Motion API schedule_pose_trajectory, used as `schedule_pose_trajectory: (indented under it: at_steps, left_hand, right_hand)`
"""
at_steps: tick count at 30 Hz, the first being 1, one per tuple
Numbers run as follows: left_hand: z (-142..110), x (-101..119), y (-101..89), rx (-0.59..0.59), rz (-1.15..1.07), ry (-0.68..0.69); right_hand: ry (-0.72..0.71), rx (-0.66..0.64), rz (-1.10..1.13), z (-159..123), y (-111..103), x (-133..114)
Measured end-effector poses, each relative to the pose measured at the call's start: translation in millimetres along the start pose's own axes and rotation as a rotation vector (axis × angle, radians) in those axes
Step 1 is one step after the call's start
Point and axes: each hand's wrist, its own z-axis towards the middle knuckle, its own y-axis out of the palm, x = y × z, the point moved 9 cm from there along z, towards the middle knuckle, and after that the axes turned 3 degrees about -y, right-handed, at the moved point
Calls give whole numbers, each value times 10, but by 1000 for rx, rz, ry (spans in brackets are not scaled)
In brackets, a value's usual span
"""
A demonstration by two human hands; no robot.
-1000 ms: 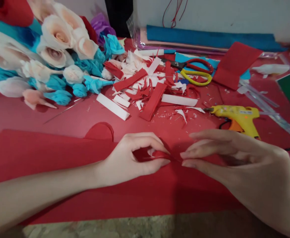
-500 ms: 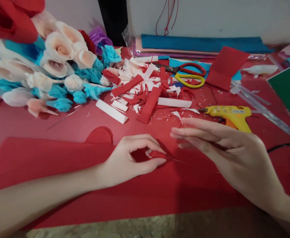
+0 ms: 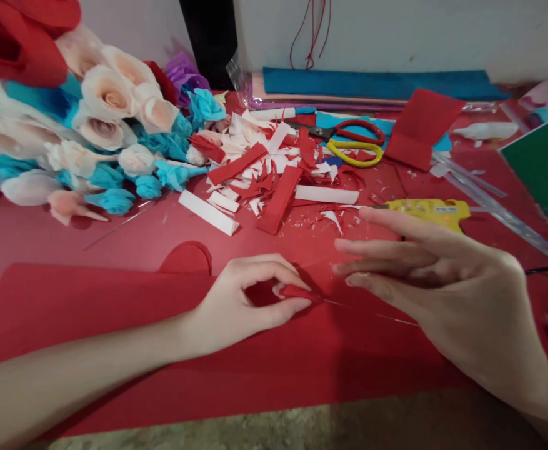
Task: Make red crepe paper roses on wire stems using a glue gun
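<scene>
Here the left hand (image 3: pixel 234 306) pinches a small red paper piece (image 3: pixel 295 292) above the red sheet (image 3: pixel 264 369), leaving its thin wire (image 3: pixel 334 303) jutting clear toward the right hand (image 3: pixel 480 300), fingers parted nearby.

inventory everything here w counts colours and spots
paper flowers: many, mixed colours, upper left
paper offcuts: many, white and red, centre
scissors: one, red and yellow handles, beside offcuts
folded crepe paper: one, dark blue, back
folded red piece: one, red, right of scissors
hot glue gun: one, yellow, behind right hand
strips: several, clear, right
board: one, green, right edge
strings: several, red, back
round piece: count unclear, red, left of centre
large sheet: one, red, under hands
table: one, red, below
wire: count unclear, pale, between hands
small piece: one, red, left grip
left hand: one, bare, centre
right hand: one, bare, right
</scene>
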Motion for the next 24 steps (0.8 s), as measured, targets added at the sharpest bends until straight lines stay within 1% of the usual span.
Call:
schedule_pose_trajectory:
  at_steps: [4,12,14,17,22,24]
  left_hand:
    - [3,-4,0,7,13,3]
    - [-4,5,3,-5,19,0]
    - [-2,11,3,-6,10,6]
    - [4,9,2,-8,1,6]
    - [1,1,4,-10,-1,7]
    - [-1,-8,5,-10,4,-1]
  right_hand:
    - [-37,-23,1,2,27,-27]
    - [-98,-25,-208,-19,-10,-94]
    - [-106,-38,-230,-12,-5,-100]
    - [-100,-57,-202,6,15,-89]
    - [-78,-76,-57,31,43,-35]
    - [-87,-86,-40,32,49,-22]
